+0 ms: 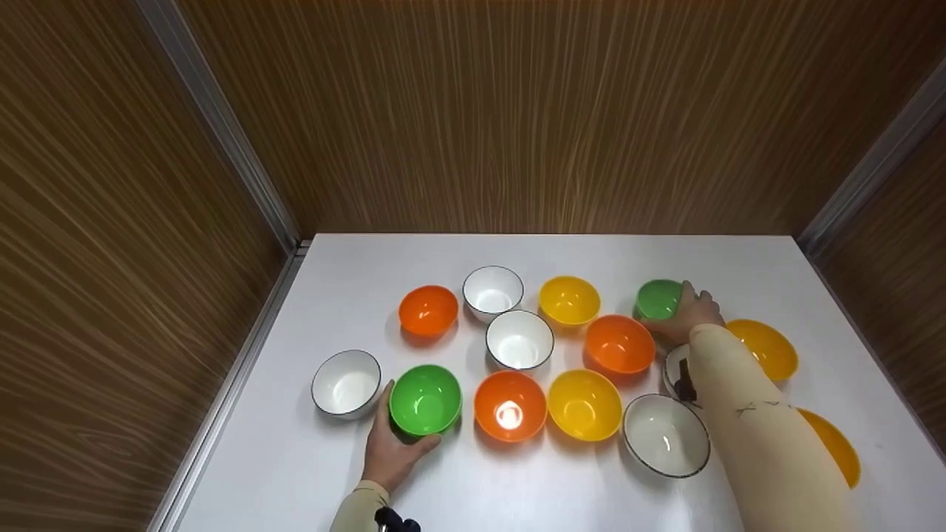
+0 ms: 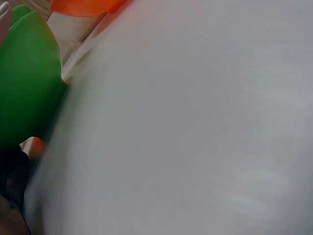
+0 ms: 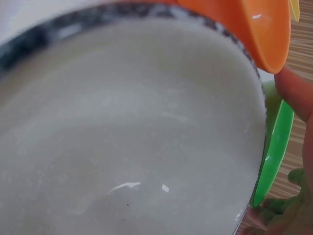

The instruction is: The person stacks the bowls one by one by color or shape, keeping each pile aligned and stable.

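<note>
Near the front left, my left hand holds a bright green bowl around its side, thumb at the near edge and fingers along the left. The same green bowl fills the left edge of the left wrist view. At the back right my right hand grips another green bowl, thumb on the near side, fingers on the right. In the right wrist view, a speckle-rimmed white bowl hides part of that green bowl. An orange bowl sits close to the right thumb.
Several more orange, yellow and white bowls stand upright across the white table. A white bowl is just left of my left hand. My right forearm partly covers a white bowl and a yellow bowl. Wood-grain panels surround the table.
</note>
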`<action>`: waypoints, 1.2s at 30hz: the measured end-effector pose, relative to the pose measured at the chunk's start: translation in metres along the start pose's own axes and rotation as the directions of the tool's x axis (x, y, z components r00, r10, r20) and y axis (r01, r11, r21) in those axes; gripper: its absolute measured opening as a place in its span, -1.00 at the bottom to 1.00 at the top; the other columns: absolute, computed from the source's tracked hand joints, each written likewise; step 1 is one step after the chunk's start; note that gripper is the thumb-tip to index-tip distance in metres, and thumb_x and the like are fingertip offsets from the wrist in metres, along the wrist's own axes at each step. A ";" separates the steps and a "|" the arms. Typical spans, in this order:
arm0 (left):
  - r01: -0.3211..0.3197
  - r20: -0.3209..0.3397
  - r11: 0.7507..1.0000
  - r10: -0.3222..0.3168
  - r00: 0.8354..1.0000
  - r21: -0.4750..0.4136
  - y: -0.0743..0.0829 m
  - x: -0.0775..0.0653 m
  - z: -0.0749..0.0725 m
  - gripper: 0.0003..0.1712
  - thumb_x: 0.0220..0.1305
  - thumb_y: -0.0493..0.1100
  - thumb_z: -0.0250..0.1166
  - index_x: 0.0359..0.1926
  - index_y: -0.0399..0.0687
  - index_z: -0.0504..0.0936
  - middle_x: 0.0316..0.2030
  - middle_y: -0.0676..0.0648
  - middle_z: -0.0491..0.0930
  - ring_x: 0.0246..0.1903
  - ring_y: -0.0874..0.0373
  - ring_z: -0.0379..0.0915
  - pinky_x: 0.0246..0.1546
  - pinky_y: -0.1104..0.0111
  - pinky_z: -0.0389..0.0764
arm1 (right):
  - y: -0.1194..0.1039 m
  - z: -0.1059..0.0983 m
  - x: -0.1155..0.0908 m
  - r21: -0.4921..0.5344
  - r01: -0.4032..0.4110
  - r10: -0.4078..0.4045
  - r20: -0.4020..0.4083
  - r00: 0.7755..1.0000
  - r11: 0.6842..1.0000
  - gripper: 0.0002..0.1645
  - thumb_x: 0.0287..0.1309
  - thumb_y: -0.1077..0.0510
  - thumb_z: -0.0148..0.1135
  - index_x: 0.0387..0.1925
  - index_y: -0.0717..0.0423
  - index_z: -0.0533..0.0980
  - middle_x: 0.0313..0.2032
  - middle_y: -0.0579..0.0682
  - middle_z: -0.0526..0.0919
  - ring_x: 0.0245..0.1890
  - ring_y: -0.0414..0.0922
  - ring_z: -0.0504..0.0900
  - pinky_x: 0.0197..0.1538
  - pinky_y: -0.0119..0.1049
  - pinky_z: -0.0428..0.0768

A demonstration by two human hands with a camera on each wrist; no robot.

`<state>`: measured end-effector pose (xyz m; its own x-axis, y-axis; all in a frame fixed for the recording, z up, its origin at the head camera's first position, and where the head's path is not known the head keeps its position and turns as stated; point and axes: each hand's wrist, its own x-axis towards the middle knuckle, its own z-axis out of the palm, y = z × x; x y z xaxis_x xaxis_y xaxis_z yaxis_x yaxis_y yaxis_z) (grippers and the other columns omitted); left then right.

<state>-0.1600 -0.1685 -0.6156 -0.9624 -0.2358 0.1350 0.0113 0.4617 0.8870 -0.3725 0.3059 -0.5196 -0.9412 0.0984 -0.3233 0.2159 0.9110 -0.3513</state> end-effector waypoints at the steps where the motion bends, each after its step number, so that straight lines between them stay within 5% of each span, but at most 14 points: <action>1: 0.000 0.000 1.000 0.000 1.000 -0.002 0.000 0.000 0.000 0.34 -0.39 0.13 0.56 0.40 0.19 -0.06 0.32 -0.06 0.11 0.23 -0.03 0.13 0.20 -0.07 0.11 | 0.000 0.000 0.001 0.003 -0.007 0.007 0.005 1.000 1.000 0.56 -0.33 -0.56 0.19 0.35 0.30 -0.37 0.18 0.57 -0.13 0.13 0.45 0.01 0.05 0.39 0.18; 6: 0.006 -0.006 1.000 -0.006 1.000 -0.013 0.001 0.001 0.001 0.35 -0.42 0.13 0.57 0.40 0.15 -0.04 0.31 -0.06 0.13 0.22 -0.03 0.13 0.20 -0.07 0.11 | 0.002 0.000 0.001 0.037 -0.011 0.010 0.014 1.000 0.999 0.58 -0.35 -0.54 0.22 0.35 0.28 -0.41 0.16 0.56 -0.08 0.11 0.43 0.05 0.04 0.38 0.21; 14: 0.006 0.003 1.000 -0.006 1.000 -0.015 0.000 -0.001 0.004 0.35 -0.41 0.14 0.57 0.40 0.17 -0.05 0.31 -0.05 0.14 0.22 -0.03 0.14 0.19 -0.09 0.11 | 0.014 -0.003 -0.013 0.140 -0.018 0.030 -0.084 0.996 0.990 0.57 -0.36 -0.51 0.27 0.37 0.21 -0.41 0.15 0.53 0.01 0.09 0.40 0.12 0.05 0.35 0.23; 23: 0.005 0.004 1.000 -0.005 1.000 -0.020 0.000 0.000 -0.001 0.33 -0.39 0.17 0.55 0.40 0.22 -0.06 0.31 -0.04 0.13 0.22 -0.01 0.13 0.21 -0.04 0.10 | 0.012 -0.017 -0.026 0.268 0.083 -0.029 -0.198 0.980 0.960 0.55 -0.35 -0.53 0.24 0.38 0.19 -0.39 0.21 0.47 -0.01 0.15 0.35 0.08 0.13 0.32 0.15; 36: 0.020 0.005 0.998 -0.020 1.000 -0.054 -0.002 -0.001 0.001 0.32 -0.40 0.15 0.56 0.39 0.28 -0.05 0.31 -0.04 0.14 0.22 -0.01 0.12 0.22 -0.03 0.08 | -0.012 -0.028 -0.055 0.289 0.247 -0.142 -0.340 0.930 0.925 0.45 -0.29 -0.44 0.29 0.41 0.08 -0.29 0.23 0.39 0.03 0.16 0.30 0.13 0.14 0.28 0.19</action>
<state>-0.1590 -0.1682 -0.6180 -0.9638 -0.2407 0.1148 0.0062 0.4101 0.9120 -0.3302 0.3004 -0.4732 -0.9940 0.0986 0.0482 0.0426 0.7511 -0.6588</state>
